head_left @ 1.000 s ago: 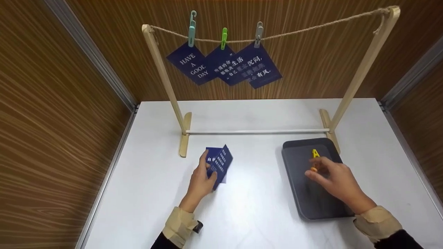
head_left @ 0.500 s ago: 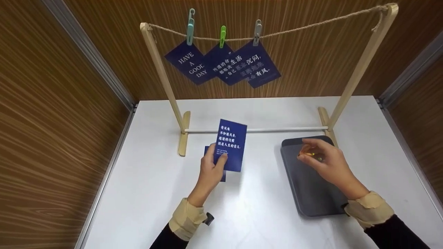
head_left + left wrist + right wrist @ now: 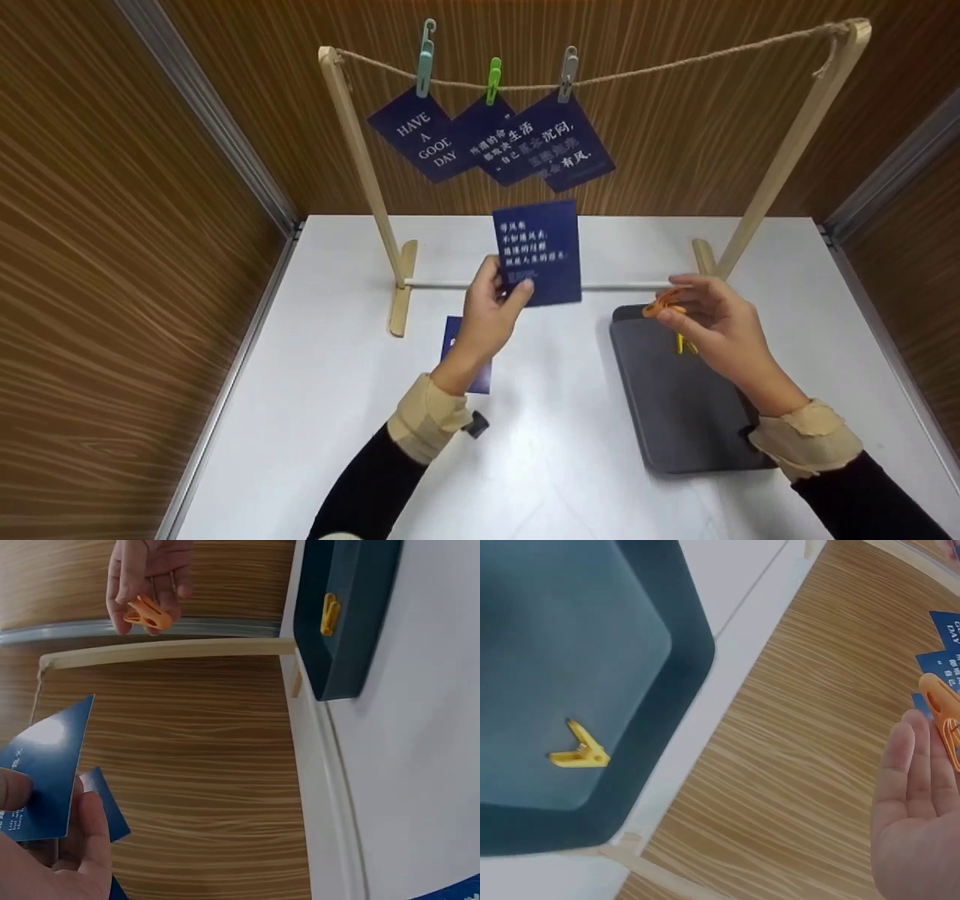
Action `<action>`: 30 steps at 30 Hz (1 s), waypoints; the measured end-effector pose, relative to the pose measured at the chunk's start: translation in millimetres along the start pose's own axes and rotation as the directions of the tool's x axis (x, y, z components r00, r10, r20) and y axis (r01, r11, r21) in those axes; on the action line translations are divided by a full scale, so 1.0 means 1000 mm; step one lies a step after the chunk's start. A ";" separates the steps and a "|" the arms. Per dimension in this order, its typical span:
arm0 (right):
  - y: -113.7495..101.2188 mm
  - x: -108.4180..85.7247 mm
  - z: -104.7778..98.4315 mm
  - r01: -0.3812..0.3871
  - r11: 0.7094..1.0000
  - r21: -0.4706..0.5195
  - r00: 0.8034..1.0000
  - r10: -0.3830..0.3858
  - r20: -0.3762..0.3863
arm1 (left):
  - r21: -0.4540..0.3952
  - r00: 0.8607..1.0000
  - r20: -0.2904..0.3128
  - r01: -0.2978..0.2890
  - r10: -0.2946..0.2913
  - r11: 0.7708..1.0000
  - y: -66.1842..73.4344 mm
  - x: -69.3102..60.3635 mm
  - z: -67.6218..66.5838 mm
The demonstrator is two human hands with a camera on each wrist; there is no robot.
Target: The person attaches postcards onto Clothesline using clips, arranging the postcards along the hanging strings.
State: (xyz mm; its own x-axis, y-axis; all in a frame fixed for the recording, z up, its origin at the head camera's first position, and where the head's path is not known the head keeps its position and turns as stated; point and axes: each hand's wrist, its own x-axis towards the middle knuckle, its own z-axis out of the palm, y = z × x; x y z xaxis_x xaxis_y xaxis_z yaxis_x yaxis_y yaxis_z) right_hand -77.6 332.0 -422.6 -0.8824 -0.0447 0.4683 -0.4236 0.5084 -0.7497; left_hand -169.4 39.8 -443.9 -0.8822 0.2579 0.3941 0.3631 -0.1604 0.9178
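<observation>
My left hand (image 3: 491,311) pinches a dark blue printed card (image 3: 541,251) between thumb and fingers, upright below the cards on the rope. To the right, my right hand (image 3: 716,330) holds an orange clothespin (image 3: 664,301) at its fingertips, above the far end of the dark tray (image 3: 649,420). The same orange clothespin (image 3: 148,613) shows in the left wrist view. A yellow clothespin (image 3: 581,750) lies in the tray. Another blue card (image 3: 480,381) lies on the table, partly hidden behind my left forearm.
A wooden rack carries a sagging rope (image 3: 697,56). Three overlapping blue cards (image 3: 412,135) hang there from a teal clothespin (image 3: 425,69), a green clothespin (image 3: 493,81) and a grey clothespin (image 3: 567,75). A white bar (image 3: 630,285) joins the rack's feet. Wood-patterned panels surround the white table (image 3: 570,450).
My left hand has lifted the card off the table, up and to the right, turning its printed face toward the head camera. My right hand has raised the orange clothespin out of the tray.
</observation>
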 end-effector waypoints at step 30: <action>-0.068 0.168 -0.082 -0.069 0.992 0.110 0.992 0.080 -0.098 | -0.293 0.969 0.058 0.246 -0.240 0.924 0.025 0.101 0.088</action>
State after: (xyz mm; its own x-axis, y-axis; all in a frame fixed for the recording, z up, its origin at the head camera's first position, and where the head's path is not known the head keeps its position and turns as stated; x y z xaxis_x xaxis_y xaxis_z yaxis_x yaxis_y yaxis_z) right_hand -180.0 360.3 -254.8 -0.8890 0.0809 0.4507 -0.3817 0.4128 -0.8270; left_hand -223.2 146.0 -376.5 -0.9244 0.3440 0.1649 0.0304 -0.3643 0.9308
